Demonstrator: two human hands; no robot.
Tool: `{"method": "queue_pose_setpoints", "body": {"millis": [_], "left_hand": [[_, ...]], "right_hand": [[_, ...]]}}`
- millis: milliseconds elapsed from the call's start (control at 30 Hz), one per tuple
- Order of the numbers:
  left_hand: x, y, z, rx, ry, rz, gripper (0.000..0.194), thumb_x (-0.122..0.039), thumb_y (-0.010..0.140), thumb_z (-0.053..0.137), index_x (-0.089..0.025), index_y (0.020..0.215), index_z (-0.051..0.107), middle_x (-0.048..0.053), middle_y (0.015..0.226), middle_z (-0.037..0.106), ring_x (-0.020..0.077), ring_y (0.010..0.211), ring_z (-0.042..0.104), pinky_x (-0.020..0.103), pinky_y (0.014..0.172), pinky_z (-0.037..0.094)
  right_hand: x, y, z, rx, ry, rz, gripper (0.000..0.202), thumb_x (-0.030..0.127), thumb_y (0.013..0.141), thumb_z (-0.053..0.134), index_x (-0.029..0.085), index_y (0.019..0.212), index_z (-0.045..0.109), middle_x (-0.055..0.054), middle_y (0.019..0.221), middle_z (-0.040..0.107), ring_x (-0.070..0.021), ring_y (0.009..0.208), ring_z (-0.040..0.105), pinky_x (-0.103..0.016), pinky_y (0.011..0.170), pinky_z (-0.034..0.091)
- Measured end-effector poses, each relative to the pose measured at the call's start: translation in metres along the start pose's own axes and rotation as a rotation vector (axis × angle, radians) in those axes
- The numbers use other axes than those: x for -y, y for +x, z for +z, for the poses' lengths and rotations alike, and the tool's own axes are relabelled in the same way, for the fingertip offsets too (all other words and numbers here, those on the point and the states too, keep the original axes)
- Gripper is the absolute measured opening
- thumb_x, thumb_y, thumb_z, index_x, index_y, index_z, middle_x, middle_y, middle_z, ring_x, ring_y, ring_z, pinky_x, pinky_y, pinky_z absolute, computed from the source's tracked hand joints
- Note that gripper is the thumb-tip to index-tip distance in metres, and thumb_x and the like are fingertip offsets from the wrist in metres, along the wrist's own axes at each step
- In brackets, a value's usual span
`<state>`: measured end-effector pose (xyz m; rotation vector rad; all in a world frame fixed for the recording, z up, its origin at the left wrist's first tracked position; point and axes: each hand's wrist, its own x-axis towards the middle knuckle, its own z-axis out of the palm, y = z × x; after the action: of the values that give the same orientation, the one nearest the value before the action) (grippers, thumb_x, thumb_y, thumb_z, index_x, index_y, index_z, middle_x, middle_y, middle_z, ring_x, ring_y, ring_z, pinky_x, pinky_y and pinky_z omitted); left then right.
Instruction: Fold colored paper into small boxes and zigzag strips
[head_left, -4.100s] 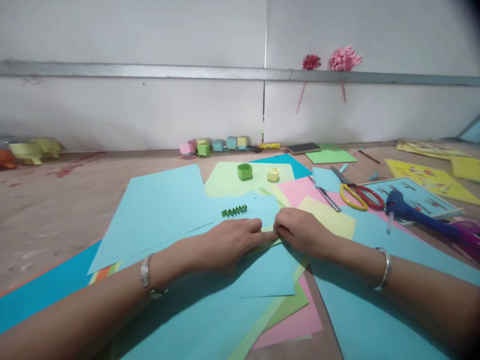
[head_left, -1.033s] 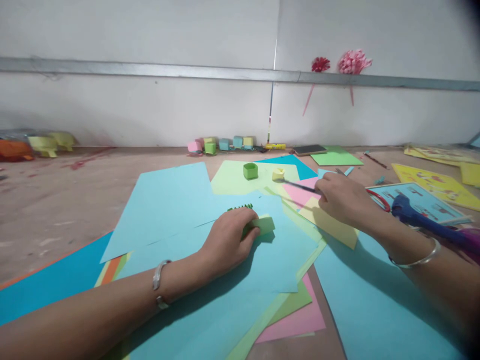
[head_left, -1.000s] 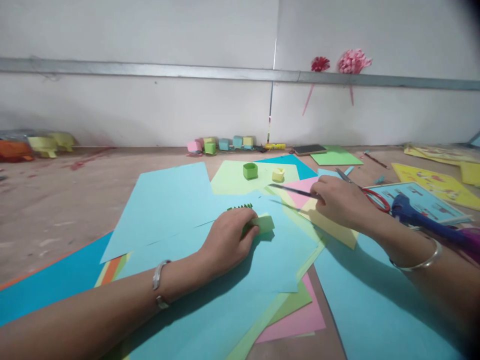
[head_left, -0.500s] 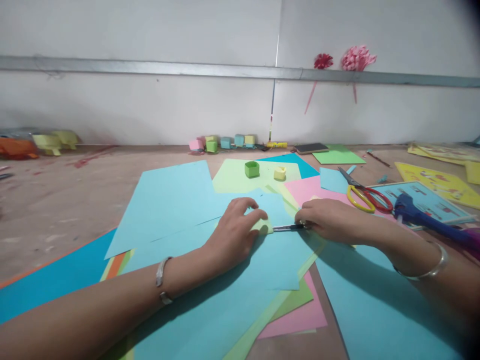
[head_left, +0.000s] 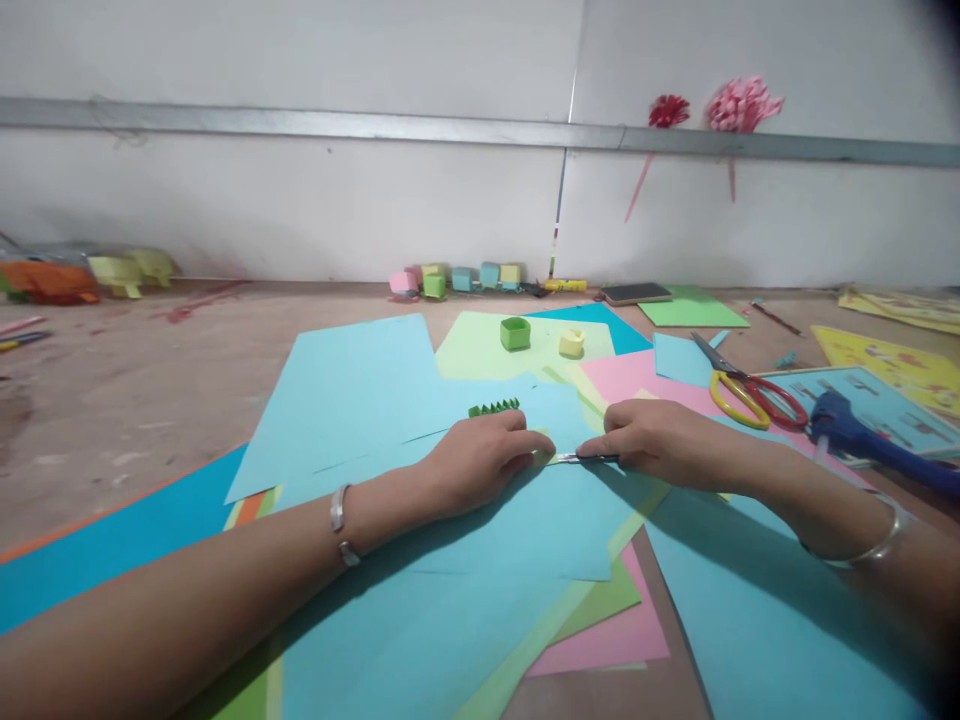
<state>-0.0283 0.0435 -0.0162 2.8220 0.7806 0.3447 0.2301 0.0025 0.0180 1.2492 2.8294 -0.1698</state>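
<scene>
My left hand [head_left: 487,455] lies low over the light blue paper [head_left: 517,540], thumb and fingers closed on a small pale green piece of paper that they almost wholly cover. My right hand [head_left: 656,440] pinches a slim tool with a dark handle and metal tip [head_left: 592,458]. Its tip points left and meets the pale paper at my left fingertips; the exact contact is too small to make out. Just beyond my left hand lies a green zigzag-folded paper strip [head_left: 493,408].
A green paper box [head_left: 515,336] and a small yellow paper piece [head_left: 571,344] stand farther back. Scissors [head_left: 746,390] and a blue glue gun [head_left: 847,425] lie at right. Small coloured paper cubes [head_left: 461,279] line the wall, near a dark flat slab [head_left: 636,294].
My left hand has moved over the pale paper, hiding most of it, and the green zigzag strip now shows behind it. My hands are closer together, and the view has shifted slightly.
</scene>
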Motion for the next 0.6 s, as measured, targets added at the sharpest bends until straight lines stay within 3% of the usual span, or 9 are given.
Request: {"method": "queue_pose_setpoints", "body": {"millis": [133,333,600], "left_hand": [[0.002,0.0,0.0,0.013,0.003,-0.025,0.033,-0.022,0.094,0.044,-0.031,0.113,0.071,0.002,0.077,0.055,0.0147,0.065,0.052,0.023,0.055,0.033],[0.004,0.0,0.0,0.004,0.007,-0.014,0.034,-0.022,0.094,0.045,-0.032,0.113,0.071,0.001,0.074,0.052,0.0137,0.063,0.049,0.022,0.052,0.028],[0.004,-0.001,-0.003,0.042,0.008,-0.037,0.032,-0.024,0.094,0.047,-0.034,0.113,0.07,0.0,0.071,0.052,0.0146,0.063,0.052,0.023,0.052,0.028]], "right_hand": [[-0.003,-0.002,-0.001,0.03,0.008,-0.028,0.052,0.007,0.089,0.049,0.042,0.124,0.064,0.0,0.073,0.046,-0.0117,0.061,0.038,-0.024,0.057,0.026],[0.0,-0.003,-0.004,0.068,0.024,-0.023,0.048,0.01,0.092,0.047,0.04,0.125,0.065,-0.001,0.077,0.048,-0.0132,0.065,0.042,-0.025,0.06,0.029],[0.006,-0.011,-0.019,0.237,0.037,0.01,0.052,0.01,0.093,0.045,0.041,0.132,0.059,-0.003,0.079,0.051,-0.0152,0.068,0.046,-0.025,0.059,0.029]]}}
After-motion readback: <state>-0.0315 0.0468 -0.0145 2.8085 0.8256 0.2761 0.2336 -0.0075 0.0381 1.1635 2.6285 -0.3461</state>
